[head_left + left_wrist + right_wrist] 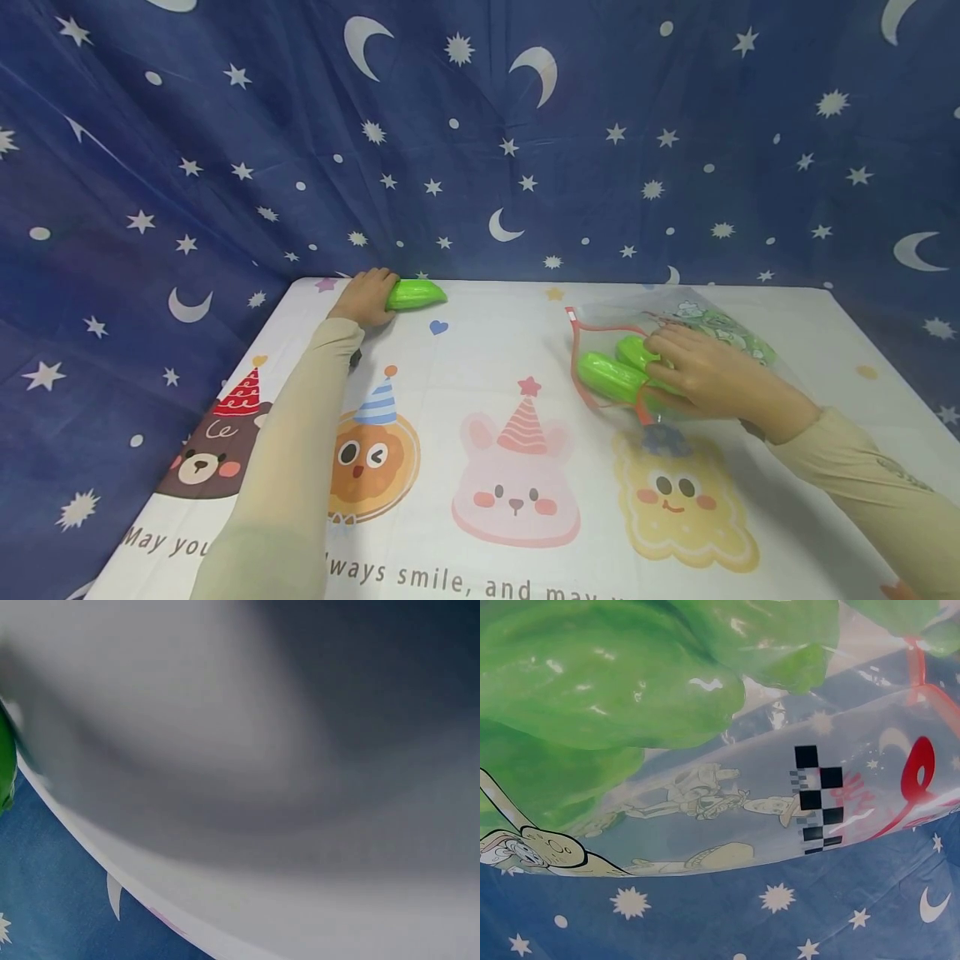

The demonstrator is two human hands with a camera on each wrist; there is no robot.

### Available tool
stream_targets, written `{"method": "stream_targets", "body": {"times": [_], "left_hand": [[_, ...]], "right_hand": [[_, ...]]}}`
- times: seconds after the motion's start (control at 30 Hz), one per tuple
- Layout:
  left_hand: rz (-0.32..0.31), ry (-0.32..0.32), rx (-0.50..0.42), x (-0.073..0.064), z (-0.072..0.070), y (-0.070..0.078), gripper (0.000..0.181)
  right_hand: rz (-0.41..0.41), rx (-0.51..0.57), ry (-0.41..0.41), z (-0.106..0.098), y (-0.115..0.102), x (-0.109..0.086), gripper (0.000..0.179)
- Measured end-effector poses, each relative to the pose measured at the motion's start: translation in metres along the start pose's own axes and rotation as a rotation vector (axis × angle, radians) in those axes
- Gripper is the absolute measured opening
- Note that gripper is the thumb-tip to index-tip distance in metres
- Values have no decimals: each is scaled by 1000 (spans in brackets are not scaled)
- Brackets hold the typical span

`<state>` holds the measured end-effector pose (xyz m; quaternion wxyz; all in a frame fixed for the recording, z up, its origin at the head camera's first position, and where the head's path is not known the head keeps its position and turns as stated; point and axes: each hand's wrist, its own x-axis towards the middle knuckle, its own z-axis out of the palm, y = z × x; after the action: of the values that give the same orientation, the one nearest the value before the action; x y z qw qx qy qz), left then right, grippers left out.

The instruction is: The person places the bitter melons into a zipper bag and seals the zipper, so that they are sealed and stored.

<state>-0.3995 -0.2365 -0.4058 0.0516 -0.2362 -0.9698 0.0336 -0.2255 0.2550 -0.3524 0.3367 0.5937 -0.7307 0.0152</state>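
At the back left of the table, my left hand point(366, 297) grips the left end of a bright green toy cucumber point(417, 294); its pointed end sticks out to the right. In the left wrist view, only a sliver of green cucumber point(6, 761) shows at the edge. Over on the right, my right hand point(701, 371) holds the clear zip bag point(600, 315) near its red-edged mouth, fingers curled over the plastic. Several green toy cucumbers point(609, 377) lie in the bag, partly covered by that hand. Through printed plastic, the right wrist view shows green cucumbers point(607, 675) close up.
A white tablecloth point(495, 350) printed with cartoon animals, treats and lettering covers the table. Behind its back edge hangs a dark blue curtain point(465, 108) with moons and stars, which also runs along the left side.
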Motion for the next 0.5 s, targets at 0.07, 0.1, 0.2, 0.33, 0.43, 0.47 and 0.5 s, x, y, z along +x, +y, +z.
{"method": "stream_targets", "body": {"times": [0.07,0.1,0.2,0.33,0.43,0.47,0.5], "left_hand": [[1,4,17,0,0,0,56],[2,7,25,0,0,0,57],[2,15,43,0,1,0,56],[5,32,43,0,-1,1,52],[12,48,44,0,-2,1,50],[14,54,45,0,-3,2,50],[17,60,46,-1,-3,2,50]], "right_hand": [[1,3,1,0,0,0,33],[3,3,-2,0,0,0,33],[6,3,-7,0,0,0,33],[5,3,-7,-1,0,0,33],[1,3,0,-1,0,0,32],[1,4,3,-1,0,0,32],[1,3,2,-1,0,0,32]]}}
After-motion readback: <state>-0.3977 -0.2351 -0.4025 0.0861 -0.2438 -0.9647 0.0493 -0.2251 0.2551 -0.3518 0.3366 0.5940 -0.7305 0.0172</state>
